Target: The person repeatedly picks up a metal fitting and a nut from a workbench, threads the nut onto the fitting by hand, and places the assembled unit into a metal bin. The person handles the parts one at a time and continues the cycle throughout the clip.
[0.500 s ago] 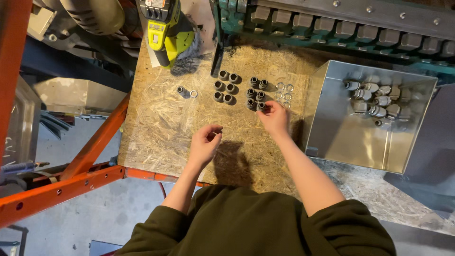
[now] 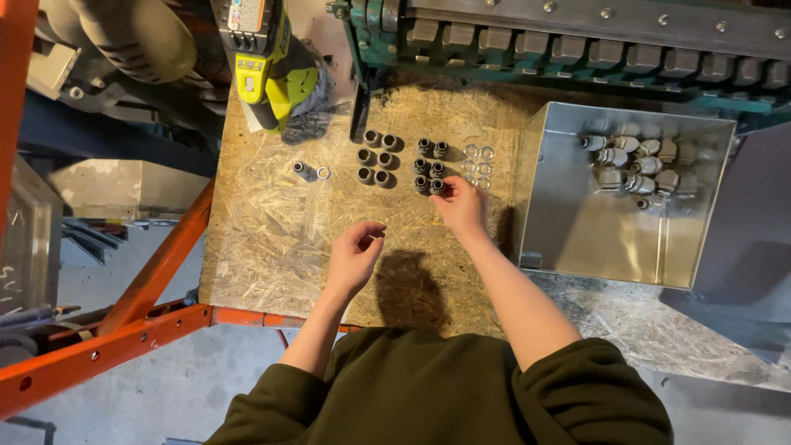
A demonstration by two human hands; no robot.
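The right hand (image 2: 461,206) has advanced to pinch a dark fitting (image 2: 437,186) in the right cluster, while the left hand (image 2: 356,251), curled with fingertips together, remains near the board (image 2: 264,239), so picking has begun.

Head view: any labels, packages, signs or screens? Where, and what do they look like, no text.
Label: top of the yellow-green power tool, at the board's far left edge; small rectangle, pale with orange and dark patches.
Metal bin: right of the board; open, square, bare silver, unlabelled, holding grey fittings.
No signs or screens visible.
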